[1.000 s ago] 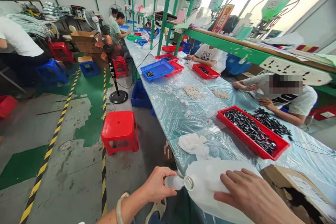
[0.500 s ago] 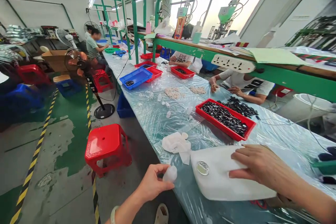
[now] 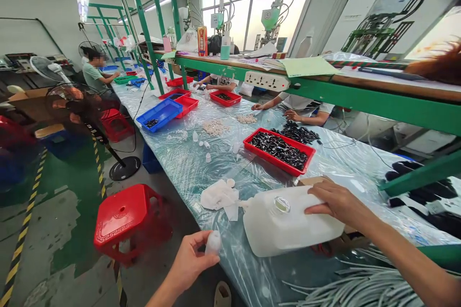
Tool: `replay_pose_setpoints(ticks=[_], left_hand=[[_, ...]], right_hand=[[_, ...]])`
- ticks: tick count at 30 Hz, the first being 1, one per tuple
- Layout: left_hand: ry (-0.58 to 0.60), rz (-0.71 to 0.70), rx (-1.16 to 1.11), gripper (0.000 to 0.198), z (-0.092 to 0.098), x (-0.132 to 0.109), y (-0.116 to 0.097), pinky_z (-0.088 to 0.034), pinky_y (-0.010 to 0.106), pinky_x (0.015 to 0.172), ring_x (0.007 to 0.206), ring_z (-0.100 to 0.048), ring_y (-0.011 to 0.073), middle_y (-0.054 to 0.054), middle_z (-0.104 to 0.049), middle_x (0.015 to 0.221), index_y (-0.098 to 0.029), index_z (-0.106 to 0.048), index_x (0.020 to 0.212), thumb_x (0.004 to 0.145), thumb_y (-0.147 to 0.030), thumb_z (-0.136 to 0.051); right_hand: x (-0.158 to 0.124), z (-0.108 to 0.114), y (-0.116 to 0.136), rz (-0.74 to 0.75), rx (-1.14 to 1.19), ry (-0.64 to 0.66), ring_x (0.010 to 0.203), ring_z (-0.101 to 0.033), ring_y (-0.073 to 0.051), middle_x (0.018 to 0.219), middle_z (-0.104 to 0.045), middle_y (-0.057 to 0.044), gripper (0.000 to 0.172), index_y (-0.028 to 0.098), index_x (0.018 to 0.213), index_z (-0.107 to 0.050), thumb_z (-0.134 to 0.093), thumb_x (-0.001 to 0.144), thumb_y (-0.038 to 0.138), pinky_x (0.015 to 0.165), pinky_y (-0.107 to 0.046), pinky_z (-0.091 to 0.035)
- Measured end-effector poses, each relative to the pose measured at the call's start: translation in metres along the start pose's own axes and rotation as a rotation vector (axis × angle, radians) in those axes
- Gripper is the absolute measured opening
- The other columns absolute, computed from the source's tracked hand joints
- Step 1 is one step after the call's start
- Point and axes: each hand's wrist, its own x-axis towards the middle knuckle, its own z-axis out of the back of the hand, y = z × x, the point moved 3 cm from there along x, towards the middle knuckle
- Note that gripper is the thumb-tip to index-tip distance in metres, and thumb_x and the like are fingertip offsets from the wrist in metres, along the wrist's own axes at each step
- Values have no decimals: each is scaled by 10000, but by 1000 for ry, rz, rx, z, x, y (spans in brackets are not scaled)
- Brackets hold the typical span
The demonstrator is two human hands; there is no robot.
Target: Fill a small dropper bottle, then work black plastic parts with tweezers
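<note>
My left hand (image 3: 192, 259) pinches a small translucent squeeze bottle (image 3: 213, 243) between thumb and fingers, just off the table's near edge. On the right, my right hand (image 3: 333, 201) is closed over the upper side of a large white plastic jug (image 3: 288, 230), probably at its handle, which the fingers hide. The jug lies tilted, its narrow neck pointing left. A crumpled white cloth or tissue (image 3: 218, 199) lies by that neck, with a small round white cap (image 3: 230, 183) at its edge.
A red tray (image 3: 277, 151) of black parts stands beyond the jug, with more black parts (image 3: 297, 130) heaped behind it. Small white bottles (image 3: 208, 157) and beige pieces (image 3: 215, 127) dot the film-covered table. Grey cables (image 3: 360, 283) lie front right. A co-worker's hands (image 3: 293, 115) rest opposite. A red stool (image 3: 124, 216) stands left.
The view has swung to the right. The jug has shifted and turned, so its neck now shows beside the cloth. The small bottle in my left hand stands at a different angle.
</note>
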Motion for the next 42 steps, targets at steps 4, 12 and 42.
replay_pose_setpoints(ticks=[4,12,42], left_hand=[[-25,-21,-17,495,-4,0,-10,-482,275,720,849,-571,209,68,-681,909,-143,-701,966,504,-272,-822],[-33,-71,-56,474,-5,-4,-25,-490,278,720,817,-572,189,66,-677,893,-148,-702,951,522,-307,-827],[122,-112,-36,406,15,-23,-41,-457,223,634,755,-525,155,46,-626,852,-127,-708,903,516,-216,-797]], right_hand=[[-10,-8,-1,81,102,-5,671,-627,-197,674,-644,-60,465,194,741,-610,-391,893,575,631,-296,-482],[-9,2,4,24,144,-106,710,-661,-232,755,-683,-97,444,193,782,-647,-449,874,579,616,-314,-514],[-2,8,26,-50,0,-30,781,-653,-232,824,-697,-70,430,246,813,-633,-360,909,563,670,-336,-453]])
